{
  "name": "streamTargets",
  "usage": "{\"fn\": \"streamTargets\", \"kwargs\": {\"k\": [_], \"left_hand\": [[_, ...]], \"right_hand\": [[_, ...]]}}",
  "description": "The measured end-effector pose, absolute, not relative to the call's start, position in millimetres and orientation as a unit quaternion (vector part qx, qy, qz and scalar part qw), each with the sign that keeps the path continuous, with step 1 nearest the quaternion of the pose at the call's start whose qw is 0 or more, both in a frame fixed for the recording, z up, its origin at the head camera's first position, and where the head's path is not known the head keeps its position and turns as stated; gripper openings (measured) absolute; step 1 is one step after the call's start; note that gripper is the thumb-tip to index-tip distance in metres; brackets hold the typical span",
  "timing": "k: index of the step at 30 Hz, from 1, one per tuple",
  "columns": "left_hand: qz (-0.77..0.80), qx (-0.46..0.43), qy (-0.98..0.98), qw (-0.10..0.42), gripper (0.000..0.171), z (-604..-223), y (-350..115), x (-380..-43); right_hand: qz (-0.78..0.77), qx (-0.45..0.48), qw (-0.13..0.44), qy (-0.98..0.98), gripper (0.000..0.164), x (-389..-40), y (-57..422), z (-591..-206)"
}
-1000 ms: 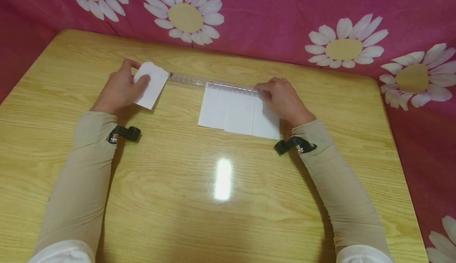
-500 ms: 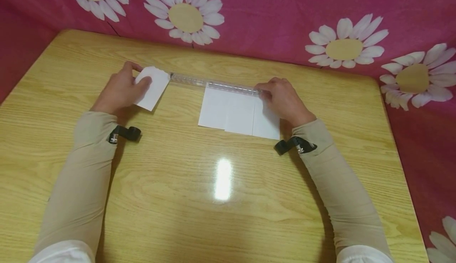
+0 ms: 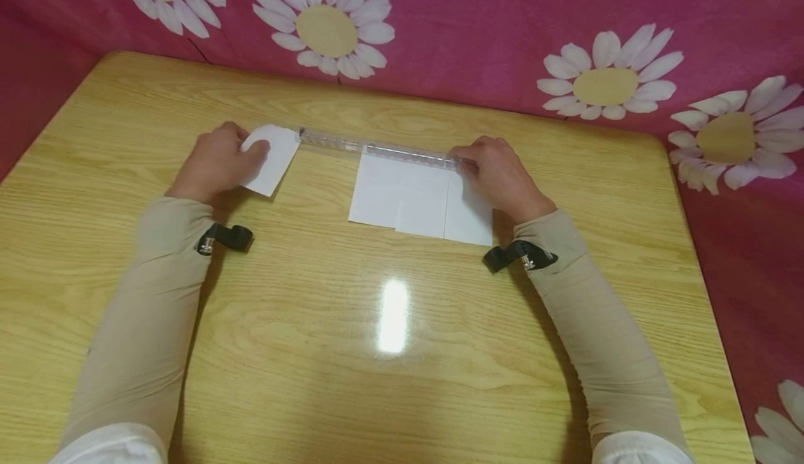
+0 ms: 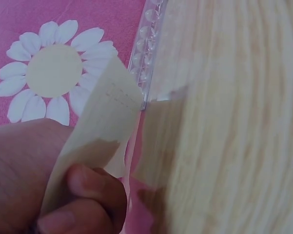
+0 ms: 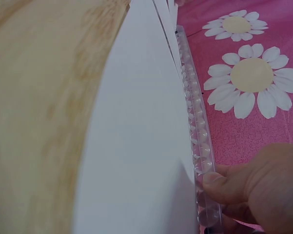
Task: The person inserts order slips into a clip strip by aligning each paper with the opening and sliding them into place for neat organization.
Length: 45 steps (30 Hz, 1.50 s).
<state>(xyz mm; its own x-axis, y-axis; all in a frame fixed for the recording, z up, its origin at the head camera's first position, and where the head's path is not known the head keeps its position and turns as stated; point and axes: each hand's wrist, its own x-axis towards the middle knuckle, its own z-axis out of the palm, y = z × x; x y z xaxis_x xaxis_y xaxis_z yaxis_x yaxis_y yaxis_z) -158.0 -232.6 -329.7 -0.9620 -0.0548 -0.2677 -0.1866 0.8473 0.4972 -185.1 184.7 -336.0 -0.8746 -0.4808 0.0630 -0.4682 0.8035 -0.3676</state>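
Note:
My left hand pinches a white paper card at the left, thumb on top. In the left wrist view the curled fingers show against the card, which is tilted up. The card's upper corner is close to the left end of a long clear plastic strip; whether they touch I cannot tell. At the strip's other end my right hand grips it between thumb and fingers. The right wrist view shows rounded bumps along the strip. Several white paper cards lie side by side, their upper edges along the strip.
All of this is on a wood-grain table with a bright light reflection near its middle. Behind the table's far edge hangs a pink cloth with large white daisies. A black wrist mount sticks out from each sleeve.
My left hand has shifted slightly toward me and to the right with its card, whose upper edge now sits lower beside the strip's end. The right hand and the flat cards have stayed put.

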Motion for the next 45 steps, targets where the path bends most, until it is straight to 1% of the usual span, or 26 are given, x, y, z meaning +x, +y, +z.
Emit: {"fn": "streamTargets", "kwargs": {"k": [7,15,23,36,45], "left_hand": [[0.257,-0.063,0.956,0.131,0.061,-330.3,-230.3,-155.7],[0.245,-0.067,0.955,0.153,0.064,-330.1,-224.1,-156.1],[0.236,-0.041,0.959,0.149,0.063,-331.4,-222.6,-156.1],[0.235,-0.036,0.958,0.158,0.063,-329.1,-214.4,-156.4],[0.216,-0.034,0.961,0.171,0.063,-328.7,-207.6,-158.0]], "right_hand": [[-0.192,-0.257,0.012,0.947,0.027,-185.6,185.3,-336.7],[-0.190,-0.255,0.012,0.948,0.027,-185.4,185.5,-336.5],[-0.194,-0.255,0.011,0.947,0.026,-185.3,184.6,-335.1],[-0.194,-0.249,0.022,0.949,0.028,-186.3,186.0,-334.7],[-0.199,-0.252,0.022,0.947,0.026,-185.7,185.4,-334.3]]}}
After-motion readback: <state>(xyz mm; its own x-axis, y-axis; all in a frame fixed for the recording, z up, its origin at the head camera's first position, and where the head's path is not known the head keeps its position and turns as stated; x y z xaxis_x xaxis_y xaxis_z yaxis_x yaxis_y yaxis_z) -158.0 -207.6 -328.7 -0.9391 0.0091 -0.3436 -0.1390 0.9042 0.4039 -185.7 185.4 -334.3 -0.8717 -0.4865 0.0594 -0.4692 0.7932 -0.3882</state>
